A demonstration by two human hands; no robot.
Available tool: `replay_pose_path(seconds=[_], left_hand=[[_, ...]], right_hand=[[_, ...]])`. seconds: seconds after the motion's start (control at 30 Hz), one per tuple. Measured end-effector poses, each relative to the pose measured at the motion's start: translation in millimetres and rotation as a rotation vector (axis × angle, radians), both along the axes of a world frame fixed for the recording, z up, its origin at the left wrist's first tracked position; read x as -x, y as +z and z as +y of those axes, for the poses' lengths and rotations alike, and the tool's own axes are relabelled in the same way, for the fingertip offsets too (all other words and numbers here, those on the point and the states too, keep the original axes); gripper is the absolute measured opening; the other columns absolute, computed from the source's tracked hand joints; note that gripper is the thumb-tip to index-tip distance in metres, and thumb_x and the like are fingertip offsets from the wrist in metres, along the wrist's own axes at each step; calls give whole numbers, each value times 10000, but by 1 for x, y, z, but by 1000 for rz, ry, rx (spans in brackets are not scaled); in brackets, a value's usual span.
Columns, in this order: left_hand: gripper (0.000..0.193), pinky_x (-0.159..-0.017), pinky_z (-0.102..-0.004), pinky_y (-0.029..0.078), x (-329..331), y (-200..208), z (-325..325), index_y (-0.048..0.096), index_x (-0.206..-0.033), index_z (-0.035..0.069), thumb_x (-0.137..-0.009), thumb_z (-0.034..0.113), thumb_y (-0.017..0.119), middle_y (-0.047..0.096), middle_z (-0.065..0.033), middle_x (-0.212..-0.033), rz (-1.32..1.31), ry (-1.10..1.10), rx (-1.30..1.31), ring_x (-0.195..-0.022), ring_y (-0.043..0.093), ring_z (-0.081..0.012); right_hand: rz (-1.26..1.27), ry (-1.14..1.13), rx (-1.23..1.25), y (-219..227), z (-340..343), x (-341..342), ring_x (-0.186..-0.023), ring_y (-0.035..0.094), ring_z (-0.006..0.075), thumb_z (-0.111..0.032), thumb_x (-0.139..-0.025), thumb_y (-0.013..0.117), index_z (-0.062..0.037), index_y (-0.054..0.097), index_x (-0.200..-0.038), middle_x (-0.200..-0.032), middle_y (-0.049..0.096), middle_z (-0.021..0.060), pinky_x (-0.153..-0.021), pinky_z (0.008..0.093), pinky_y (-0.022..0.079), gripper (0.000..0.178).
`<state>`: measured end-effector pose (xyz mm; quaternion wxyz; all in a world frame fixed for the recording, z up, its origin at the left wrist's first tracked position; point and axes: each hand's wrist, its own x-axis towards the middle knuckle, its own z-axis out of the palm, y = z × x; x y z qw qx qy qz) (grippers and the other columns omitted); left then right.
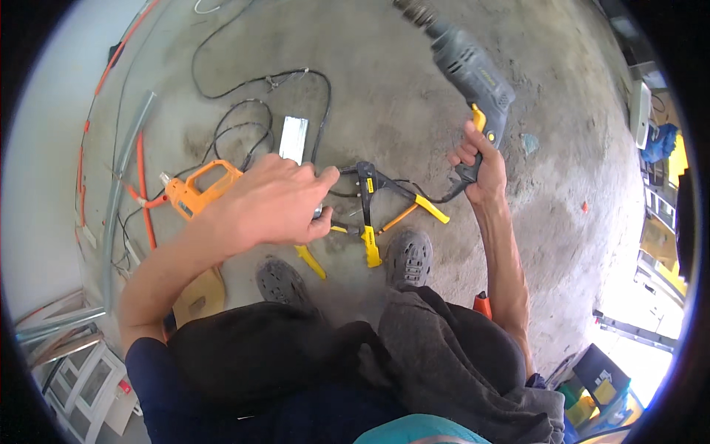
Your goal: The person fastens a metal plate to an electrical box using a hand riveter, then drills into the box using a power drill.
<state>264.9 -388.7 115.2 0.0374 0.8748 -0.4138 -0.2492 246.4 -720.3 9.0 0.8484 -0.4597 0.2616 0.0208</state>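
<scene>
My right hand (484,163) grips the handle of a grey power drill (473,70), its chuck tilted up and to the left. The fingers wrap the handle near the yellow trigger. My left hand (285,196) is closed, with a small shiny metal piece (319,212) showing between thumb and fingers; most of it is hidden. Just beyond the knuckles shows a bright flat metal strip (293,139), and I cannot tell whether it joins that piece. Beside my left hand, a black hand tool with yellow grips (370,214) lies on the floor.
An orange tool with a looped handle (200,189) lies left of my left hand. Black cable (325,96) curls over the concrete floor (384,66). Long metal profile (129,170) and orange conduit (144,200) lie along the left wall. My grey clogs (410,255) stand near the tools.
</scene>
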Motion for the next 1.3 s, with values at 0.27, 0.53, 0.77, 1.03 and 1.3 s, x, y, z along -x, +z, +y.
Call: replay_pose_path(seconds=[0.27,0.53,0.77,1.03,1.3], left_hand=[[395,-708,-496,507,1,0,9,582,-1110,13,-887,336,633,686,-183,-784,74,38,-18,-762,673,-404],[405,-725,-507,512,4,0,8,571,-1121,26,-892,355,629,679,-183,-781,149,15,-106,-807,663,-410],[419,-741,-498,494,5,1,3,571,-1143,36,-898,371,627,673,-159,-776,107,-3,-20,-793,643,-411],[408,-754,-498,493,5,3,-1,568,-1139,32,-898,355,624,671,-164,-779,124,-11,-53,-782,639,-416],[395,-737,-484,507,8,-13,12,574,-1113,31,-893,354,630,669,-161,-745,41,-19,43,-746,656,-409]], right_hand=[[213,17,-385,-87,-6,9,-526,454,56,-43,-902,724,-89,562,-963,-662,472,-54,-538,272,445,178],[206,-8,-548,-118,-8,11,-515,437,51,-30,-928,683,-90,569,-1004,-654,456,-72,-529,265,431,150],[192,4,-625,-126,-7,11,-522,437,54,-17,-914,691,-89,559,-988,-649,449,-68,-533,257,429,168],[195,69,-562,-131,-8,14,-527,434,55,-27,-906,707,-96,548,-956,-649,446,-66,-524,255,423,180],[232,52,-575,-131,-5,14,-520,420,53,-28,-903,709,-102,550,-956,-649,445,-65,-521,251,422,183]])
